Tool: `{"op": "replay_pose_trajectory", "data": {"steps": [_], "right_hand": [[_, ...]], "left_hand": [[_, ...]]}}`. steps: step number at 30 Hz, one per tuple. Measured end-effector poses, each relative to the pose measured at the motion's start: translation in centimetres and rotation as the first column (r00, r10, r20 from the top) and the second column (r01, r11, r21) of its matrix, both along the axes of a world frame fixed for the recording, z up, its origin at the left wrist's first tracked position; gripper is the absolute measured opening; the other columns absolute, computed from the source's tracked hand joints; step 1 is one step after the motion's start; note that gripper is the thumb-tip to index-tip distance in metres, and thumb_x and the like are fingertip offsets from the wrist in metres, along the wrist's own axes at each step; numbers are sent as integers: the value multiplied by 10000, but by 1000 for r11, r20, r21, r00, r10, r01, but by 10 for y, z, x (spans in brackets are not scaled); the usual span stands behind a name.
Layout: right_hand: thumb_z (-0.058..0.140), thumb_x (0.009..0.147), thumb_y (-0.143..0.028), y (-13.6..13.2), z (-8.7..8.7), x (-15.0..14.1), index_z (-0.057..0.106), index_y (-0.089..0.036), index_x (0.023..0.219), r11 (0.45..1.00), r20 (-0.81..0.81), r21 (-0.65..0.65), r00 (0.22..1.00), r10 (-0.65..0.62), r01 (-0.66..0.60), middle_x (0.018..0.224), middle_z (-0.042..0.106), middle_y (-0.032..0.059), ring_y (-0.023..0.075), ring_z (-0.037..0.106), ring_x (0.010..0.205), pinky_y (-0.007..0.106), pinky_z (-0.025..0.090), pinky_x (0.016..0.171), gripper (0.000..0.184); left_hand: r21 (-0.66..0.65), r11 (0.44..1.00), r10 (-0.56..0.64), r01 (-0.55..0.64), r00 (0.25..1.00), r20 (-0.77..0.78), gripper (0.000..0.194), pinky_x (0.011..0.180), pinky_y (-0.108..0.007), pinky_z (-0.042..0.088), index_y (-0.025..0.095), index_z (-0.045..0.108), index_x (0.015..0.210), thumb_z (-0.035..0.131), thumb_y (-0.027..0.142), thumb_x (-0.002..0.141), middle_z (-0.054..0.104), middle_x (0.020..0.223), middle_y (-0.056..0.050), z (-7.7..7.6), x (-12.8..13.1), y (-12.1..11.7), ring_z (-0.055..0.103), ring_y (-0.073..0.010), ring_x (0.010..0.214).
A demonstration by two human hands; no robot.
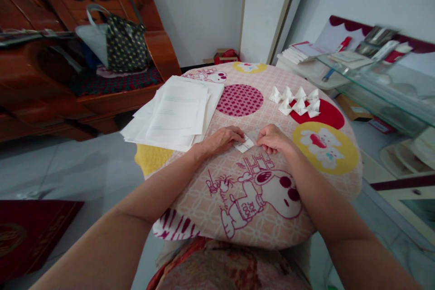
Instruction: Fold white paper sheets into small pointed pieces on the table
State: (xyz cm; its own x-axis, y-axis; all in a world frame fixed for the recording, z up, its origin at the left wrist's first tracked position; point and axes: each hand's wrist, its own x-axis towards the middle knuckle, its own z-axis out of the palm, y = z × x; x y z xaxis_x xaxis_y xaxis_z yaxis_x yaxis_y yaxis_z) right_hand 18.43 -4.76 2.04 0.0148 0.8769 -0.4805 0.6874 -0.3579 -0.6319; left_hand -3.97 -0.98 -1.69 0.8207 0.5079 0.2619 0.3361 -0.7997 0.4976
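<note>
A small folded piece of white paper (244,144) with some print on it lies on the round table, between my two hands. My left hand (224,139) grips its left side, fingers bent together over it. At the right corner my right hand (273,137) is closed in a pinch, its fingers curled under. Beyond my right hand stand several folded paper pieces (300,107) with pointed tips, in two rows. To the left, a stack of white paper sheets (176,109) lies loosely fanned, faint print on the top sheet.
A patterned cloth (217,199) covers the round table. On the right, a glass shelf (377,84) holds papers and metal containers near the table edge. A wooden bench (118,95) with a dotted bag (125,43) stands at the left. A red box (226,56) sits behind the table.
</note>
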Motion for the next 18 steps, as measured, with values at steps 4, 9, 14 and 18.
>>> {"op": "replay_pose_trajectory", "data": {"steps": [4,9,14,18], "right_hand": [[659,862,-165,-7,-2,5,559,-177,627,999,-124,49,992,-13,19,445,564,-35,78,484,325,187,324,344,255],[729,836,-351,-10,-7,-5,564,-188,593,980,106,195,994,20,-41,417,534,-26,97,483,337,209,308,360,336],[734,819,-366,-9,-5,-10,556,-201,572,972,199,217,979,47,-90,404,525,-26,119,504,342,227,324,381,346],[727,824,-373,-9,-5,-10,572,-203,580,971,226,221,973,42,-94,409,521,-23,125,514,364,230,333,399,336]], "left_hand": [[-32,999,24,-23,999,34,364,947,-322,541,199,793,993,515,12,852,753,1109,-68,-1,3,0,692,-172,1040],[-87,985,157,-151,985,66,262,876,-292,526,169,760,879,544,37,811,739,969,-50,-4,14,-1,672,-154,917],[-122,948,301,-294,953,36,166,815,-286,513,149,747,833,600,85,790,706,874,-50,-4,26,-5,628,-153,818],[-139,937,328,-320,944,36,165,824,-285,514,151,749,823,610,85,763,701,868,-46,0,30,-8,621,-158,820]]}}
